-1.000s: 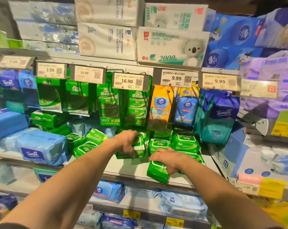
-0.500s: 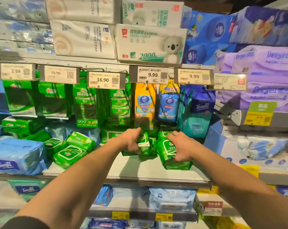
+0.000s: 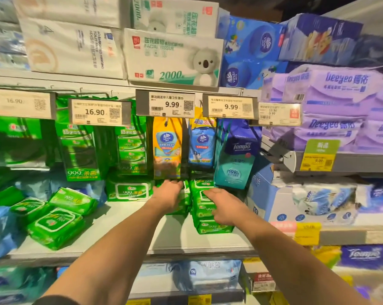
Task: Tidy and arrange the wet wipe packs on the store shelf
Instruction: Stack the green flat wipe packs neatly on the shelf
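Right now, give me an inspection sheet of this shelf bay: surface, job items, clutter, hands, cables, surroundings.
Surface: grey shelf board, bare strip in the middle.
Job's things: green wipe stack under the right hand; more green packs under the left hand; one upright green pack behind.
Clutter: loose green packs lying askew at left, some overlapping.
Hands: left hand rests on the middle packs; right hand rests on the stack, fingers fairly straight.
Cables: nothing seen.
Surroundings: hanging wipe pouches, price tags, tissue boxes above, purple packs at right.
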